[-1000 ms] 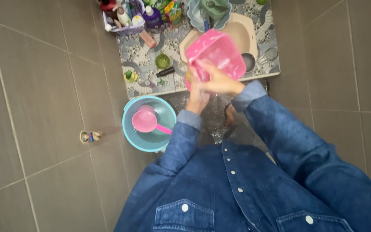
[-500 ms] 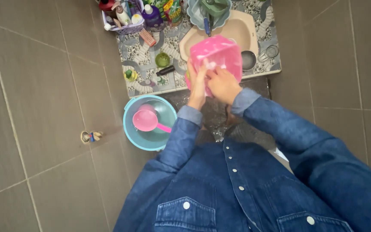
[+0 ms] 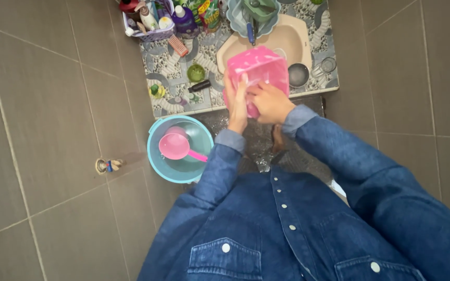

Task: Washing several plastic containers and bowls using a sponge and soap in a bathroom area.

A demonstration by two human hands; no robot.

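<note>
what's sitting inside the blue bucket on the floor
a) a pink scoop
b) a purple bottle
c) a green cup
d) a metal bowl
a: a pink scoop with its handle pointing right lies inside the blue bucket, left of the hands holding the pink tub.

Grey tiled floor (image 3: pixel 42 104) — on it, near left, a light blue basin (image 3: pixel 154 158) and a small drain fitting (image 3: pixel 108 165). Farther off lies a pebble-patterned mat (image 3: pixel 175 88) carrying a beige basin (image 3: pixel 300 39), bottles, a green cup (image 3: pixel 196 73) — and a steel bowl (image 3: pixel 298 75)
</note>
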